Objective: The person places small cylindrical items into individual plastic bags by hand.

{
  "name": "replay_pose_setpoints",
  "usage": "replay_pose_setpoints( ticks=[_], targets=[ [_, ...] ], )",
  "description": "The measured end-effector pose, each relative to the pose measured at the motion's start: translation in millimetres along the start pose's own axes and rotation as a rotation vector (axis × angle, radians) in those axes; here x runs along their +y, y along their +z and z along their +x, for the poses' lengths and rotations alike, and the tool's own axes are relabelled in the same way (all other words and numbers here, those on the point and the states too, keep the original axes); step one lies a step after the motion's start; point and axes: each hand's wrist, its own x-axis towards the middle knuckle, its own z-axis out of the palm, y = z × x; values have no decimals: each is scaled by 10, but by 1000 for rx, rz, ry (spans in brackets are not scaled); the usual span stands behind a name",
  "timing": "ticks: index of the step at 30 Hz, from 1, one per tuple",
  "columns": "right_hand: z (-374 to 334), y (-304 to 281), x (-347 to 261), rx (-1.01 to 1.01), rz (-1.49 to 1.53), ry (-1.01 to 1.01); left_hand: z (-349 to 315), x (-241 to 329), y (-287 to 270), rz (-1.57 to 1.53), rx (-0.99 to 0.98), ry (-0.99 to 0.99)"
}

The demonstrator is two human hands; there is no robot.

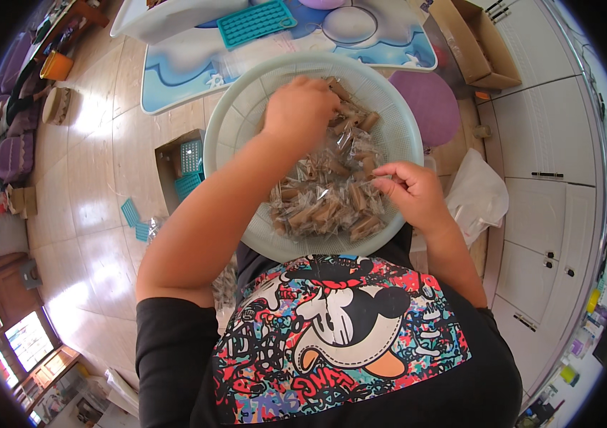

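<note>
A large pale green plastic basket (228, 135) with mesh walls rests at my lap. Inside it lies a pile of small brown tube-like pieces in clear wrappers (328, 207), with some brown pieces (367, 121) near the far right side. My left hand (300, 110) reaches over the far part of the basket, its fingers curled down; the fingertips and anything in them are hidden. At the basket's right side is my right hand (416, 192), its thumb and forefinger slightly apart beside the wrapped pieces. I see nothing between them.
Beyond the basket stands a low blue-and-white table (182, 75) holding a teal tray (257, 23) and a white bin (175, 21). A purple round stool (428, 107) and a cardboard box (478, 43) are at right. An open box (168, 164) stands left; white cabinets (546, 135) line the right.
</note>
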Motion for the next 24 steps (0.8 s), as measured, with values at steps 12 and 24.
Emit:
replay_pose_setpoints(
  ticks=[12,24],
  targets=[
    [579,126,-411,161,137,-198,-247,-191,-632,-1101,-48,-658],
    [804,255,-543,-19,573,-32,-304,-121,-716,-1473,-95,-525]
  ],
)
